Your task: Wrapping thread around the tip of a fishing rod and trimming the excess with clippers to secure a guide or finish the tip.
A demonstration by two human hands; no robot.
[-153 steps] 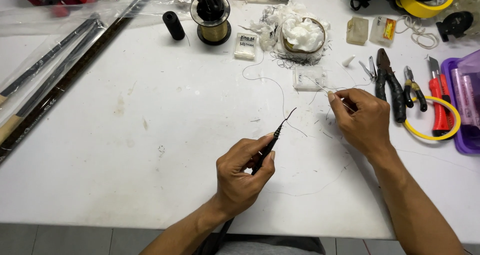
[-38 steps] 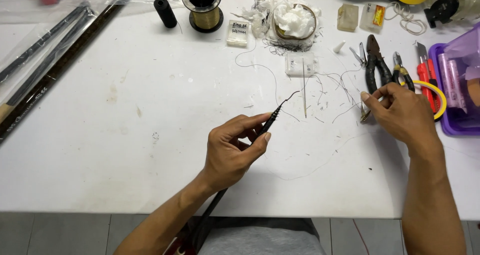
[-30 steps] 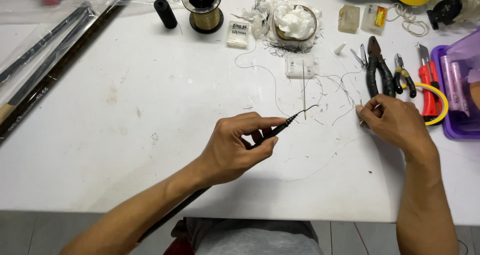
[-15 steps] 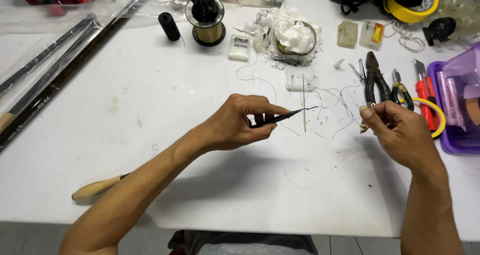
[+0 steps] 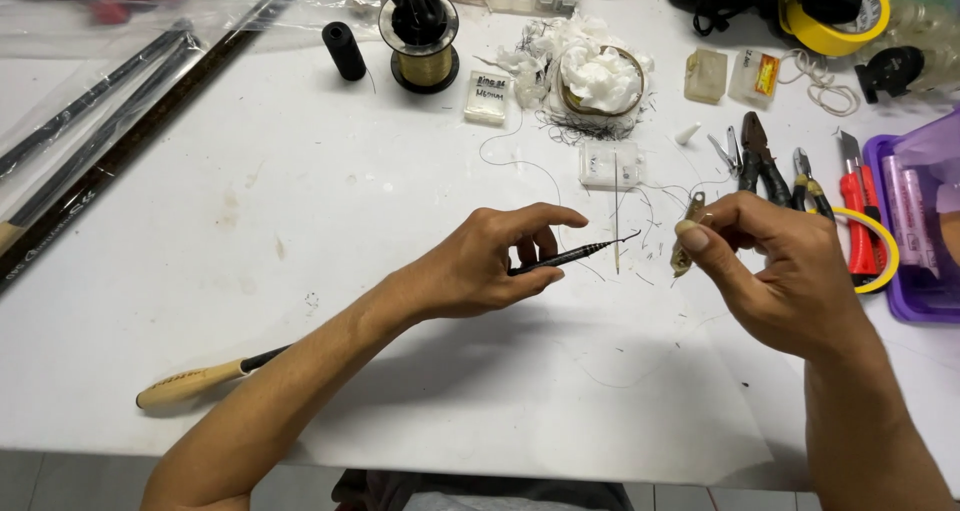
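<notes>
Left hand (image 5: 490, 266): closed in a pinch on the thin black rod tip (image 5: 575, 257), which points toward 2 o'clock.
Rod handle (image 5: 190, 382): pale grip on the table (image 5: 300, 221), at 8 o'clock from the left hand.
Right hand (image 5: 775, 271): fingers curled, thumb and forefinger holding a small drab lure (image 5: 686, 237) upright.
Lure position: just at 3 o'clock of the rod tip, apart from it.
Pliers (image 5: 757, 156): at 12 o'clock from the right hand.
Small clear box (image 5: 609, 165): at 12 o'clock from the rod tip.
</notes>
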